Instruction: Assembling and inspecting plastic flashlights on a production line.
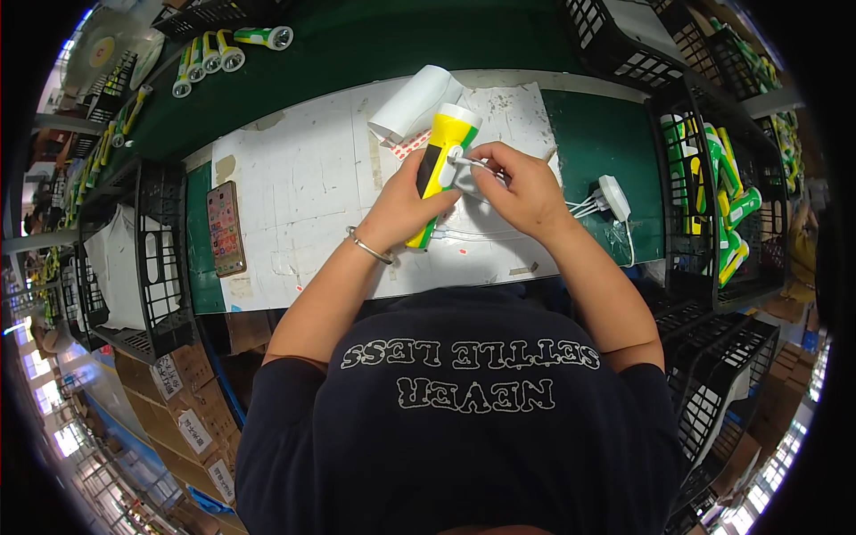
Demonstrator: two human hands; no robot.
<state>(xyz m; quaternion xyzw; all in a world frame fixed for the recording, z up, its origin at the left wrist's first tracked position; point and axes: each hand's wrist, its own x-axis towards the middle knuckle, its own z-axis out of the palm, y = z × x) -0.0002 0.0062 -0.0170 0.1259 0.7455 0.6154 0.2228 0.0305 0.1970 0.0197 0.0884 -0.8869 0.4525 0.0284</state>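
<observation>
So the left hand (403, 207)'s grip is wrapping around a flashlight (453, 132), holding it over the middle of the bench (593, 134), lens end pointing far and leaning a bit right. The right hand (524, 185)'s grip is pinching a white cable (470, 163) right at the flashlight's side; can't tell if the end is actually sitting in it. A white roll (416, 105) is lying just past the flashlight, a phone (226, 229) is resting on the left, and a white charger (613, 197) is sitting on the right, near a black crate (691, 287) that's holding more flashlights (742, 207).
</observation>
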